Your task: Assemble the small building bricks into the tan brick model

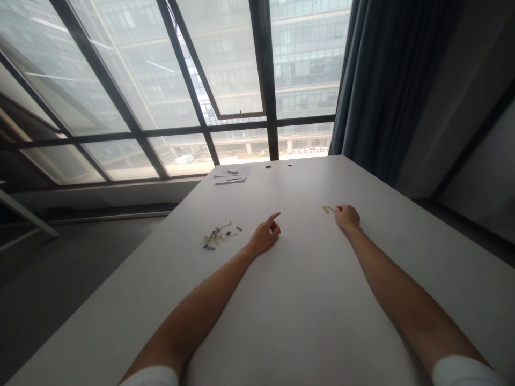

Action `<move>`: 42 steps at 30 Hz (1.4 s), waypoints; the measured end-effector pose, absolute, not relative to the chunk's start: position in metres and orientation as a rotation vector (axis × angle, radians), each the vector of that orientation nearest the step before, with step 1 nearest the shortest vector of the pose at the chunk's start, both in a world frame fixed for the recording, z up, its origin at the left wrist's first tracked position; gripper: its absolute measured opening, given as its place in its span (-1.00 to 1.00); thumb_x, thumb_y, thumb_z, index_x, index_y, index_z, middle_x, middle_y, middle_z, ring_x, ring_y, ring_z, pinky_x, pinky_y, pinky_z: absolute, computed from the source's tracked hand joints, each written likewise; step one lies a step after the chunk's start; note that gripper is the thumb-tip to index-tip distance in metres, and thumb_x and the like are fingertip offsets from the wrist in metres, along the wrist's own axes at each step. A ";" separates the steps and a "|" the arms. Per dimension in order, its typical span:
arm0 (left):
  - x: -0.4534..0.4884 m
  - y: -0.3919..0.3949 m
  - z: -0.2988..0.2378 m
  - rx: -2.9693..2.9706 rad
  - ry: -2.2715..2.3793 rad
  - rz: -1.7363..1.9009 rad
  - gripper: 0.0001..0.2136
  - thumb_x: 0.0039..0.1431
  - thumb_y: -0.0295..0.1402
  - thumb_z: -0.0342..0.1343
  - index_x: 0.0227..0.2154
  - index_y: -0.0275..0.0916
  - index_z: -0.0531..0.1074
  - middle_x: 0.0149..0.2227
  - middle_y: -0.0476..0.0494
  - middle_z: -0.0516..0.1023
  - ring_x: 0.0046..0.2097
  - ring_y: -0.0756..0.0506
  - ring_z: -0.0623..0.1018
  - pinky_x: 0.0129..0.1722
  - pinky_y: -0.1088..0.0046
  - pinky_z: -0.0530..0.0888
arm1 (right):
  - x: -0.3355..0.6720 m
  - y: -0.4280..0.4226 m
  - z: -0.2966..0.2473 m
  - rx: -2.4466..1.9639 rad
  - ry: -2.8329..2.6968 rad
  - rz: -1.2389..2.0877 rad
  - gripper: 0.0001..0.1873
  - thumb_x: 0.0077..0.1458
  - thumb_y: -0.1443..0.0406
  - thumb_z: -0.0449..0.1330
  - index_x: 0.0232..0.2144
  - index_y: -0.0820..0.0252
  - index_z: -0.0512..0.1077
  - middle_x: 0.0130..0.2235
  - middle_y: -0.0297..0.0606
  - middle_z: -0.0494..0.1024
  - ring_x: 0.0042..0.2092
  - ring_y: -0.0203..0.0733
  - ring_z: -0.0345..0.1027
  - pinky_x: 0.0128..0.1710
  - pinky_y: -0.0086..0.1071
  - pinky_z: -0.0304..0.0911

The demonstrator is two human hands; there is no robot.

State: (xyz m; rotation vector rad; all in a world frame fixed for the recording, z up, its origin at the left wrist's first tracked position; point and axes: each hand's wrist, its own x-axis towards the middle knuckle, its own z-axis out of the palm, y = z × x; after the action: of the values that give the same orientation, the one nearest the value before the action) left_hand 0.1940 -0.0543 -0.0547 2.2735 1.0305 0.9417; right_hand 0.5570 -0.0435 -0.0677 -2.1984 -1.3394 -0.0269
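Note:
My right hand (348, 216) is closed in a pinch at the near end of a thin tan strip (330, 208), which looks like a small building-brick piece. A wider tan piece (325, 209) lies on the table just left of that strip. Out over the middle of the table is my left hand (265, 235), its index finger stretched forward and the other fingers loosely curled, with nothing visible in it. To its left lies a loose pile of small tan, grey and dark pieces (217, 234); the hand is apart from them.
The white table (298, 300) reaches toward the windows. Sheets of paper (230, 180) with small items on them lie at its far left corner. A dark round spot (268, 166) and a small object (291, 165) are near the far edge. A dark curtain (374, 91) hangs at the right.

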 end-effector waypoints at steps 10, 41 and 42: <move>0.194 -0.054 -0.054 2.278 1.042 0.926 -0.44 0.20 -0.45 0.05 0.29 -0.15 0.22 -0.35 0.04 0.57 -0.37 0.03 0.47 -0.26 0.51 0.41 | 0.559 -0.038 -0.073 -2.131 -1.456 0.001 -0.70 0.26 0.27 0.13 -0.08 0.06 0.63 -0.04 -0.16 0.62 -0.08 -0.07 0.50 -0.13 -0.34 0.29; 0.194 -0.056 -0.052 2.282 1.058 0.903 -0.46 0.22 -0.43 0.04 0.28 -0.16 0.24 -0.34 0.03 0.58 -0.38 0.03 0.48 -0.25 0.51 0.43 | 0.558 -0.038 -0.075 -2.119 -1.577 -0.015 -0.68 0.32 0.19 0.09 -0.03 -0.04 0.61 -0.01 -0.18 0.58 -0.02 -0.07 0.43 -0.04 -0.31 0.26; 0.194 -0.056 -0.052 2.284 1.056 0.906 -0.46 0.22 -0.43 0.04 0.28 -0.16 0.24 -0.34 0.03 0.58 -0.38 0.03 0.48 -0.24 0.51 0.43 | 0.558 -0.038 -0.075 -2.119 -1.584 -0.019 -0.68 0.32 0.19 0.09 -0.02 -0.04 0.61 -0.01 -0.17 0.58 -0.02 -0.08 0.43 -0.04 -0.31 0.26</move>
State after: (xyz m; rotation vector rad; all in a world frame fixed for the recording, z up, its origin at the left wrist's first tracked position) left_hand 0.1940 -0.0559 -0.0523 2.2842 1.0558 0.9058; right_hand 0.5575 -0.0385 -0.0747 -2.1193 -1.5837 -0.0185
